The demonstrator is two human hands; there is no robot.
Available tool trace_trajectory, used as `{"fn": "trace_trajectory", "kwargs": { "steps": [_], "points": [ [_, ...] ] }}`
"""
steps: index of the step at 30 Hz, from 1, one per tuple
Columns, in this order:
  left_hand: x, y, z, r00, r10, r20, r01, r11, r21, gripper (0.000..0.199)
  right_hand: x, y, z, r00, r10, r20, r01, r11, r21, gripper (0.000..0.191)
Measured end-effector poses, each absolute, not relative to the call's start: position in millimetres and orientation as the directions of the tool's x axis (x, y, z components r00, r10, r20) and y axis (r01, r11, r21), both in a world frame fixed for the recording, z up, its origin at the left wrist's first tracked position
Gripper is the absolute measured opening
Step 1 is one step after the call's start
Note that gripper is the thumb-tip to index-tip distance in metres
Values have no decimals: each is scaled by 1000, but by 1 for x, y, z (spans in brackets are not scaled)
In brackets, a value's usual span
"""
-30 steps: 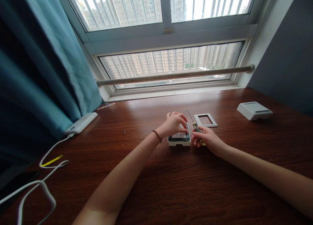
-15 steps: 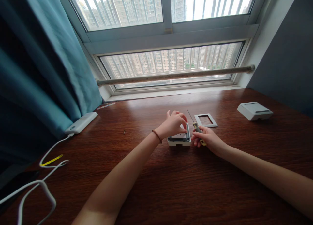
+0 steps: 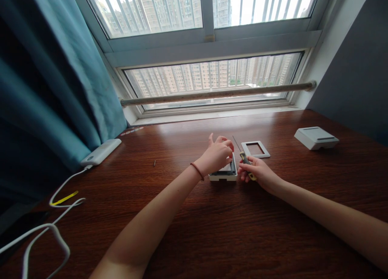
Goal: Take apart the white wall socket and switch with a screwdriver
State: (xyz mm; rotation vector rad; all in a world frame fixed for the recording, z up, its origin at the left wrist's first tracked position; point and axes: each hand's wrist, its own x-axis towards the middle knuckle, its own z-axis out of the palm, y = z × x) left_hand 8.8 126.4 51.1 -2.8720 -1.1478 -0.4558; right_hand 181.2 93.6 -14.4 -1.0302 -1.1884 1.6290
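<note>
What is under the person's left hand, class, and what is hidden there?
Beneath the left hand is a white box: its front wall and some dark inner edging show. The hand covers most of the middle, so details there cannot be seen.

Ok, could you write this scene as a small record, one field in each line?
Left hand: over the socket box; grip unclear
Right hand: holding the screwdriver, blade towards the window
White frame: flat on the table, right of the socket box
Screw-like piece: on the table, left of the left hand
White case: far right, on the table
</note>
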Motion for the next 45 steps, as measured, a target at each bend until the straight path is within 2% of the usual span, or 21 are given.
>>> {"fn": "trace_trajectory", "kwargs": {
  "steps": [5, 9, 14, 17, 20, 28, 45],
  "points": [
    [9, 124, 58, 680, 669, 301, 675, -731, 100, 9, 181, 94, -14, -303, 943, -134, -170, -192, -967, 30],
    [-5, 131, 75, 639, 685, 350, 675, -717, 173, 10, 182, 93, -13, -296, 945, -141, -169, -197, -966, 30],
    [-76, 154, 91, 529, 743, 410, 639, -667, 384, 11, 180, 91, -8, -294, 944, -149, -151, -200, -968, 27],
    [-138, 161, 80, 428, 843, 325, 634, -536, 557, 19, 180, 91, -10, -296, 945, -143, -147, -193, -970, 26],
    [-191, 158, 56, 288, 935, 206, 675, -351, 650, 26, 182, 94, -16, -307, 943, -130, -146, -182, -972, 27],
    [-241, 154, 10, 239, 961, 141, 746, -275, 606, 32, 183, 93, -18, -312, 943, -114, -137, -163, -977, 25],
    [-257, 165, -12, 318, 924, 211, 771, -381, 509, 31, 184, 92, -19, -308, 945, -112, -111, -153, -982, 29]
  ]
}}
